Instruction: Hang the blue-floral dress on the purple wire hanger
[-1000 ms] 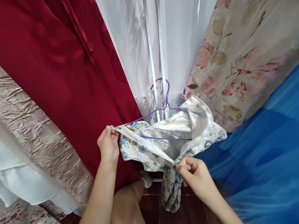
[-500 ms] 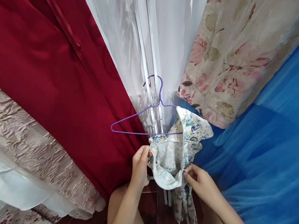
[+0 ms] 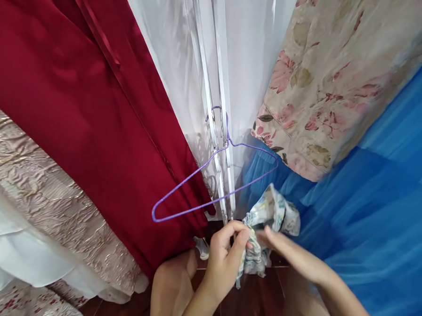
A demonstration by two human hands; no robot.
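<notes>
A small white dress [image 3: 258, 262] with a blue and yellow floral print hangs bunched between my hands. My left hand [image 3: 225, 253] is closed on its gathered cloth, thumb against fingers. Beside it, my right hand [image 3: 291, 254] reaches to the dress from the right with the thumb raised; blur and cloth hide its other fingers. The upper part of the dress flares out above my right hand. Just beyond, a bare purple hanger [image 3: 189, 211] hangs tilted by its hook at a white metal rail, apart from the dress.
Long garments hang all round: a red one [image 3: 102, 133] on the left, textured pink cloth [image 3: 63, 207], a floral beige one [image 3: 317, 88] and blue tulle [image 3: 362, 241] on the right. White upright rails [image 3: 218, 73] stand ahead. Dark red floor tiles [image 3: 238, 310] lie below.
The dress has come off the hanger, which now hangs bare and tilts down to the left. My left hand has moved right and gathered the cloth; the dress is lower and bunched.
</notes>
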